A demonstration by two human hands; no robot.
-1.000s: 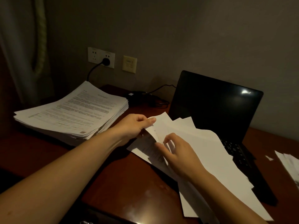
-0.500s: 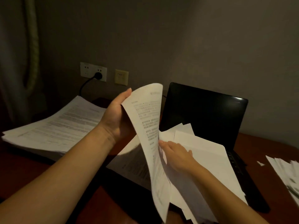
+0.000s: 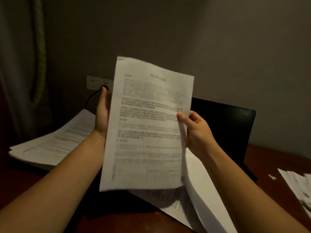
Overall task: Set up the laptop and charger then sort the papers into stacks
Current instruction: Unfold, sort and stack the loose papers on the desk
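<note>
No text can be read: the printed sheet (image 3: 148, 125) bears a centred heading, dense paragraphs and a ruled table at its foot, all too blurred to make out, as is the print on the paper stack (image 3: 55, 143).

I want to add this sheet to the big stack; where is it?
Head view: the big stack lies on the desk's left side, left of the left hand, below the wall socket.
</note>
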